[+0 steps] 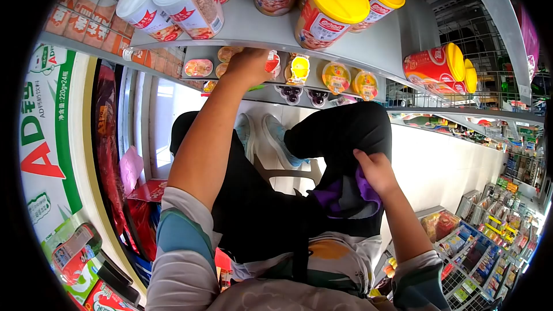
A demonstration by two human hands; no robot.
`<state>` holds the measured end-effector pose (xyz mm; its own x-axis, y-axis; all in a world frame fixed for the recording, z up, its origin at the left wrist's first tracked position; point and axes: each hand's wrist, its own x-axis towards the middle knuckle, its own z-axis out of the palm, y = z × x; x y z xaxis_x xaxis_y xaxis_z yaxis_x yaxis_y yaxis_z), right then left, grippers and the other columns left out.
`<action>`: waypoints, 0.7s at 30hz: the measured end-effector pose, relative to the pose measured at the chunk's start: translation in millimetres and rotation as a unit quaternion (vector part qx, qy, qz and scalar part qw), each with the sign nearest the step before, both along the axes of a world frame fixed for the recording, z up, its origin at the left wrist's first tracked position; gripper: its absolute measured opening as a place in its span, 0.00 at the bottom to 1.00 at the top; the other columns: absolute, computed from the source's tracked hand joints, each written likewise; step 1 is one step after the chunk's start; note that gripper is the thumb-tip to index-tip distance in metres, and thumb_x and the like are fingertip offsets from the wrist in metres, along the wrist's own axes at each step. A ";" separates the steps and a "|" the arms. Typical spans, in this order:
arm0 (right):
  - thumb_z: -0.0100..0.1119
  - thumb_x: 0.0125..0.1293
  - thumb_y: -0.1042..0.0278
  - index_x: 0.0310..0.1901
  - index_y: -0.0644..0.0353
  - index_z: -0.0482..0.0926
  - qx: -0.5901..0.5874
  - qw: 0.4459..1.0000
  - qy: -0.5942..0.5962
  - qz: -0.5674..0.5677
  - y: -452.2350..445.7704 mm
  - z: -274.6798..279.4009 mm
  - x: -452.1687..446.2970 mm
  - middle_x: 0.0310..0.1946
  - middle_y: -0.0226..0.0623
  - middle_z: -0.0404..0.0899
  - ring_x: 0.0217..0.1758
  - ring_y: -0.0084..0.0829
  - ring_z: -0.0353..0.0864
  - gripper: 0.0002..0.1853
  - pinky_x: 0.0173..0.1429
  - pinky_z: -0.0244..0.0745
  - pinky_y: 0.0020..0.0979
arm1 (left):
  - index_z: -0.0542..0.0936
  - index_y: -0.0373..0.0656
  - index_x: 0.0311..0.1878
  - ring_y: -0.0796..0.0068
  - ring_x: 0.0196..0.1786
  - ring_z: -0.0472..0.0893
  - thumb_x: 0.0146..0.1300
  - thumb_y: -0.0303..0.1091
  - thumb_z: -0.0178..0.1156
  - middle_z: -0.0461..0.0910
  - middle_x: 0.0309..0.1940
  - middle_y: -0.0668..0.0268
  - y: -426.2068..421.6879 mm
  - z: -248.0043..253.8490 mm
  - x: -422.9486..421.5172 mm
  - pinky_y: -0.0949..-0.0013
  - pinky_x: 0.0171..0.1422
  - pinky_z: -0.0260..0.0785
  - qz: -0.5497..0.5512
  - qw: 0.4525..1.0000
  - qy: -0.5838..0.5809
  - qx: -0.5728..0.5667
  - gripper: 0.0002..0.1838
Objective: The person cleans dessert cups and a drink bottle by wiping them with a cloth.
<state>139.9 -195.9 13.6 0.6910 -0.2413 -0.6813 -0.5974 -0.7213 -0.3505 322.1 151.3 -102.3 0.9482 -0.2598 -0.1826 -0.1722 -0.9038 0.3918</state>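
Note:
My left hand (249, 70) reaches in under the upper shelf board, among small cups on the lower shelf. Its fingers are mostly hidden by the board and the hand itself. Right beside it is a red and white cup (275, 64); to its left sits a pink-lidded cup (198, 68). A yellow-topped pack (299, 69) and orange-lidded cups (336, 77) are farther right. Over my bent knee, my right hand (375, 174) is closed on a purple and grey cloth (349, 197), which hangs bunched against my black trousers.
Yellow-lidded cans (332, 12) and white-lidded tubs (189, 4) stand on the upper shelf (247, 17), close above my left hand. A green and white carton (52, 138) is at far left. Packed display racks (484, 236) stand at right. A low stool (288, 173) shows between my legs.

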 end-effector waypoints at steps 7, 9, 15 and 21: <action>0.60 0.69 0.42 0.24 0.71 0.84 -0.003 1.000 0.007 -0.002 3.1 3.1 1.2 0.20 0.55 0.80 0.29 0.49 0.85 0.32 0.44 0.78 0.42 | 0.72 0.40 0.69 0.48 0.70 0.75 0.55 0.46 0.73 0.75 0.68 0.47 -3.3 4.8 3.1 0.54 0.73 0.69 -0.010 1.000 0.013 0.007 0.40; 0.60 0.70 0.42 0.24 0.71 0.84 -0.002 1.000 0.003 -0.001 3.4 3.4 0.9 0.20 0.55 0.80 0.29 0.49 0.85 0.32 0.44 0.78 0.42 | 0.72 0.39 0.68 0.47 0.69 0.75 0.55 0.45 0.73 0.76 0.67 0.46 -3.9 7.4 2.8 0.53 0.72 0.69 -0.016 1.000 0.001 0.003 0.39; 0.60 0.70 0.42 0.24 0.71 0.83 0.001 1.000 -0.001 0.002 5.2 5.5 1.5 0.18 0.54 0.79 0.27 0.48 0.84 0.32 0.42 0.78 0.42 | 0.77 0.40 0.65 0.47 0.67 0.77 0.53 0.43 0.73 0.78 0.64 0.45 4.8 24.7 7.5 0.54 0.71 0.70 0.008 0.999 0.035 -0.013 0.36; 0.60 0.70 0.42 0.24 0.71 0.83 0.000 1.000 0.001 0.001 8.7 9.3 2.7 0.18 0.54 0.79 0.26 0.48 0.84 0.33 0.42 0.77 0.42 | 0.79 0.41 0.64 0.47 0.64 0.80 0.56 0.41 0.72 0.80 0.61 0.46 10.0 25.3 2.2 0.55 0.70 0.71 0.027 0.999 0.002 -0.045 0.32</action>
<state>142.6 -187.2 22.9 0.6897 -0.2406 -0.6830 -0.5975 -0.7220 -0.3489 324.4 161.3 -77.0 0.9605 -0.2241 -0.1649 -0.1226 -0.8729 0.4722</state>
